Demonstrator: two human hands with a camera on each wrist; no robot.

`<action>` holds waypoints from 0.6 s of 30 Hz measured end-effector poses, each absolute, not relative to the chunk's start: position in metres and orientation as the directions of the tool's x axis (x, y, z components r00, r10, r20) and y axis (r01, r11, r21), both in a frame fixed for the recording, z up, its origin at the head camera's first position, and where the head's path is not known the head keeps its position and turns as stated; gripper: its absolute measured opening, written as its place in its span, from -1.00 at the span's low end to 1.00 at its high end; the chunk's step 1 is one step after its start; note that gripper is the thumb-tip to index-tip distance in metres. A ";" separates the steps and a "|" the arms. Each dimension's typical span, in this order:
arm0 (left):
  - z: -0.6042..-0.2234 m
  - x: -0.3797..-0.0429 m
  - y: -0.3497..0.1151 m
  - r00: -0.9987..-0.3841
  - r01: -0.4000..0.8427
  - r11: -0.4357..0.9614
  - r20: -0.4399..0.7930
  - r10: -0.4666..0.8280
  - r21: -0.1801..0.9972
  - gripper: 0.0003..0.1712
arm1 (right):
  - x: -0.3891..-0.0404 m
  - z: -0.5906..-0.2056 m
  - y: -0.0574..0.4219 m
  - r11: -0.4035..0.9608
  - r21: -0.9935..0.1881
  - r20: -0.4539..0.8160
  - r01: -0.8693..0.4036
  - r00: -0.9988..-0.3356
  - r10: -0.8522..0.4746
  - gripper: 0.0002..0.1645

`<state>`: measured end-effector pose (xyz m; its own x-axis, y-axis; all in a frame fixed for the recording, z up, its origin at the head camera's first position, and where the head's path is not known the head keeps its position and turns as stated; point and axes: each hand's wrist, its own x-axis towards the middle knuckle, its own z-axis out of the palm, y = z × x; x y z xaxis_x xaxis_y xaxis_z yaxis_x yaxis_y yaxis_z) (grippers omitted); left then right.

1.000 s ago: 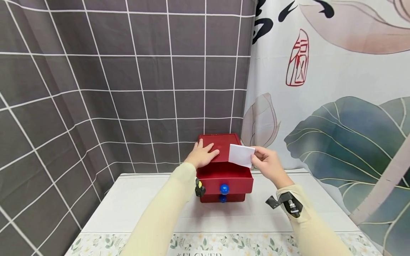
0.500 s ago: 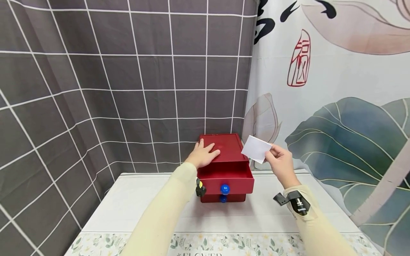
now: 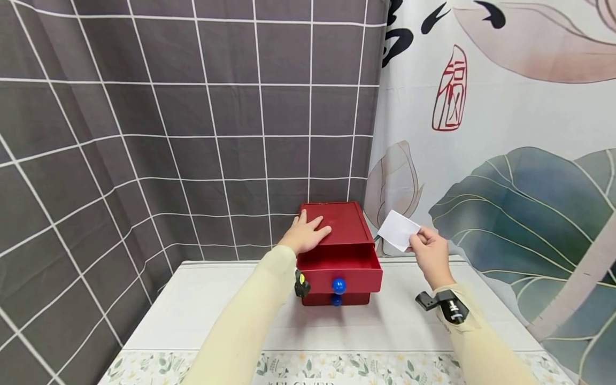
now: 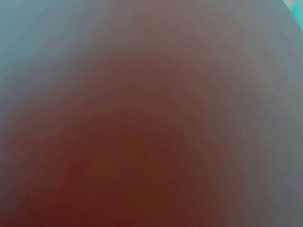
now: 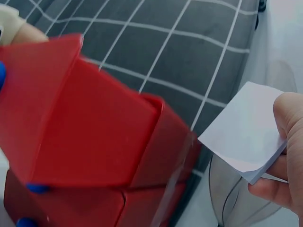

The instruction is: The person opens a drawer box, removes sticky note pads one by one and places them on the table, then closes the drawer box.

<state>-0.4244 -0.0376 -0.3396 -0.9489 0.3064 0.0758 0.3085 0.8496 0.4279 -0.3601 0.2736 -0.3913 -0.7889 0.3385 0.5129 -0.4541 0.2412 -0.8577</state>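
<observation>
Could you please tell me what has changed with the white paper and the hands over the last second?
The right hand, still pinching the white paper pad, carried it rightward from above the open top drawer to beside the red drawer box. The left hand stayed flat on the box's top, and the drawer stayed pulled out.

Head view: from above and behind, facing forward and down, red drawer box [image 3: 337, 251] at 12 o'clock, middle distance. Right wrist view: close, from the box's 3 o'clock, facing leftward; shares the box [image 5: 85, 142] and white paper pad [image 5: 246, 137]. Left wrist view: pressed too near, a reddish blur
</observation>
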 end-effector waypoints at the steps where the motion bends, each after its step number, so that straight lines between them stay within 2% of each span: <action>1: -0.340 -0.425 -0.038 -0.949 0.308 0.849 0.076 0.306 0.429 -0.20 | -0.361 -0.395 0.275 0.260 -0.858 0.510 -0.443 -0.794 0.331 -0.64; 10: -0.342 -0.427 -0.037 -0.949 0.310 0.845 0.082 0.305 0.435 -0.21 | -0.365 -0.428 0.281 0.531 -0.780 0.518 -0.332 -0.818 0.249 -0.68; 18: -0.341 -0.426 -0.039 -0.949 0.308 0.842 0.074 0.308 0.444 -0.20 | -0.369 -0.451 0.278 0.701 -0.668 0.507 -0.250 -0.842 0.184 -0.77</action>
